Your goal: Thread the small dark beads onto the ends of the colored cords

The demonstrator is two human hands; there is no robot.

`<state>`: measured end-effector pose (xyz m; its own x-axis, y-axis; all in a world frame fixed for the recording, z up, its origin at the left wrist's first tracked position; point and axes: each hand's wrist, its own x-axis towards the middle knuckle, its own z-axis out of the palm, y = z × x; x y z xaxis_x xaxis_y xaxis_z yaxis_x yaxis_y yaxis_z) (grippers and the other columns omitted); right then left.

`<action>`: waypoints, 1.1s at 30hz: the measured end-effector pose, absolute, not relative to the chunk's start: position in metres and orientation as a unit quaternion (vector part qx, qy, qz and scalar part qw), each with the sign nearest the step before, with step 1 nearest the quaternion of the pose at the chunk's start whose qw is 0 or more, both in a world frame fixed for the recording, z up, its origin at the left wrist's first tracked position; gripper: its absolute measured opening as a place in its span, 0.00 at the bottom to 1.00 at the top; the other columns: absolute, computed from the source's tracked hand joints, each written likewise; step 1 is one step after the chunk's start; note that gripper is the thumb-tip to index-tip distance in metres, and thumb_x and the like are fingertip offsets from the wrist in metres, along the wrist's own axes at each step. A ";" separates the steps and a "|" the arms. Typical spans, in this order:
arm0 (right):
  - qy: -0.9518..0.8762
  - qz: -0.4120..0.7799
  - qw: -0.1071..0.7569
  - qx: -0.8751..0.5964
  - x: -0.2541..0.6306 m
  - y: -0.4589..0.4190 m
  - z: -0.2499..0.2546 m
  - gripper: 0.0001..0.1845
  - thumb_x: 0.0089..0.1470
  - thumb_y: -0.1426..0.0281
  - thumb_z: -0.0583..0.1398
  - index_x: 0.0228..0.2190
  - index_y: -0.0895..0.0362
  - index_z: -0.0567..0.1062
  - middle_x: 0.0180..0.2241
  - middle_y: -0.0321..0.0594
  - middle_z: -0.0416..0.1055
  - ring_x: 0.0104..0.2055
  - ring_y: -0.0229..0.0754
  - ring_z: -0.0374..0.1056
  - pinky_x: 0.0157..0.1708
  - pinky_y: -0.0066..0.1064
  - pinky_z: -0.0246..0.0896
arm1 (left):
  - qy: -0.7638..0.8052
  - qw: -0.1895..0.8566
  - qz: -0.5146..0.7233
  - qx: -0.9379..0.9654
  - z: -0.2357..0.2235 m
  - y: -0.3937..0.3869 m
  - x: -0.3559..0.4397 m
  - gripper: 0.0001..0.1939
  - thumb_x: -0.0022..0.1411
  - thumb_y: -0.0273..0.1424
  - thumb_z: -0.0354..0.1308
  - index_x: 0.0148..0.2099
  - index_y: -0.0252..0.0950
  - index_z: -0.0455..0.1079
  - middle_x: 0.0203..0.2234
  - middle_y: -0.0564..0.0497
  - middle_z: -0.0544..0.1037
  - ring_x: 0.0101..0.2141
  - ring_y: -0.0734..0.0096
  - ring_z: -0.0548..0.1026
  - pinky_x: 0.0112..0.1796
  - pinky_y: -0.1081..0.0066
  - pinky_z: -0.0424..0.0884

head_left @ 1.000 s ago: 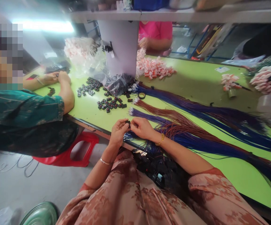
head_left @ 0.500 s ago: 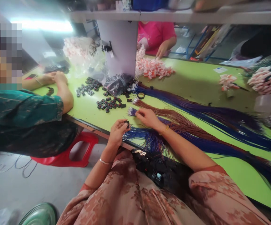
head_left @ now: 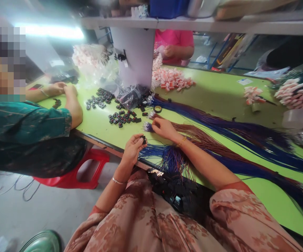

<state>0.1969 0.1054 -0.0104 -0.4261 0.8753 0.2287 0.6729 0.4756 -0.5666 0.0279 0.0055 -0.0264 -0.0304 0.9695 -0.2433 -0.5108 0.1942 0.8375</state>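
Note:
My left hand [head_left: 133, 148] is closed at the near table edge, pinching a small black plastic housing [head_left: 143, 139] between thumb and fingers. To its right, my right hand [head_left: 165, 129] reaches over the wire bundles with its fingertips pressed together. The tips rest by the ends of a brown wire bundle [head_left: 188, 131] and a blue wire bundle [head_left: 148, 126], both with bare silvery terminals. Whatever lies between those fingertips is too small to make out. Under my right wrist, blue and reddish wires [head_left: 174, 157] hang over the edge toward black housings [head_left: 167, 189] on my lap.
Loose black housings [head_left: 124, 118] lie beyond my left hand, near a tape roll [head_left: 157, 109]. More blue wires [head_left: 206, 115] stretch along the green table [head_left: 219, 84]. Pink-white connectors [head_left: 175, 78] are heaped farther back. One co-worker's arms [head_left: 72, 105] rest at left; another person in pink [head_left: 177, 42] sits opposite.
My right hand's fingertips have shifted slightly from the blue wire ends toward the brown ones. My left hand still holds the black housing. The person opposite has lifted a hand from the connector heap.

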 end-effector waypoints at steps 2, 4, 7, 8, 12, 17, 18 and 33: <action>-0.817 0.246 0.295 -0.430 0.189 0.100 -0.005 0.07 0.52 0.69 0.54 0.28 0.59 0.71 0.25 0.36 0.69 0.26 0.34 0.59 0.28 0.25 0.51 | 0.424 0.643 0.581 0.263 -0.025 0.006 0.030 0.16 0.47 0.31 0.67 0.39 0.34 0.69 0.29 0.52 0.75 0.30 0.77 0.73 0.37 0.72 0.71; -0.809 0.280 0.321 -0.405 0.184 0.093 -0.001 0.07 0.51 0.69 0.54 0.27 0.59 0.71 0.24 0.34 0.68 0.25 0.33 0.58 0.27 0.24 0.50 | 0.416 0.644 0.587 0.259 -0.026 0.007 0.031 0.15 0.48 0.31 0.67 0.39 0.34 0.69 0.29 0.52 0.75 0.31 0.77 0.73 0.37 0.73 0.71; -0.801 0.307 0.329 -0.393 0.183 0.079 0.002 0.06 0.48 0.70 0.55 0.25 0.59 0.71 0.22 0.32 0.66 0.23 0.32 0.57 0.26 0.24 0.49 | 0.398 0.652 0.598 0.244 -0.028 0.009 0.032 0.14 0.49 0.29 0.66 0.39 0.34 0.69 0.30 0.52 0.75 0.32 0.76 0.73 0.36 0.74 0.70; -0.802 0.312 0.328 -0.391 0.185 0.074 0.002 0.05 0.48 0.70 0.56 0.25 0.59 0.71 0.21 0.32 0.65 0.23 0.32 0.56 0.25 0.24 0.49 | 0.391 0.656 0.601 0.237 -0.029 0.009 0.032 0.13 0.50 0.28 0.65 0.39 0.34 0.69 0.30 0.52 0.75 0.32 0.76 0.74 0.36 0.74 0.70; -0.809 0.306 0.320 -0.387 0.190 0.059 0.000 0.04 0.46 0.71 0.57 0.24 0.59 0.71 0.20 0.31 0.63 0.23 0.31 0.54 0.24 0.24 0.46 | 0.366 0.677 0.600 0.220 -0.033 0.012 0.034 0.12 0.51 0.26 0.63 0.40 0.33 0.69 0.29 0.51 0.75 0.31 0.76 0.74 0.36 0.74 0.70; -0.812 0.293 0.311 -0.397 0.191 0.053 -0.003 0.05 0.46 0.71 0.57 0.22 0.59 0.70 0.19 0.31 0.62 0.22 0.32 0.55 0.24 0.24 0.45 | 0.360 0.685 0.594 0.220 -0.034 0.012 0.035 0.10 0.53 0.25 0.61 0.40 0.32 0.69 0.29 0.51 0.75 0.31 0.76 0.73 0.37 0.73 0.70; -0.813 0.289 0.308 -0.401 0.191 0.053 -0.003 0.05 0.46 0.71 0.57 0.21 0.59 0.69 0.19 0.32 0.63 0.22 0.32 0.55 0.24 0.25 0.45 | 0.361 0.685 0.593 0.220 -0.034 0.012 0.035 0.10 0.54 0.25 0.61 0.40 0.32 0.69 0.29 0.51 0.75 0.31 0.76 0.73 0.37 0.73 0.70; -0.814 0.302 0.268 -0.417 0.191 0.054 -0.010 0.13 0.50 0.67 0.55 0.17 0.58 0.65 0.16 0.30 0.59 0.21 0.31 0.49 0.23 0.26 0.40 | 0.372 0.678 0.586 0.240 -0.034 0.011 0.035 0.12 0.52 0.27 0.63 0.40 0.34 0.69 0.31 0.51 0.74 0.35 0.74 0.74 0.41 0.70 0.69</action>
<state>0.1908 0.0542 -0.0098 -0.5085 0.8411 0.1845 0.5170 0.4695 -0.7157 0.0353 0.0111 -0.0340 0.0357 0.9741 -0.2231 -0.6170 0.1971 0.7619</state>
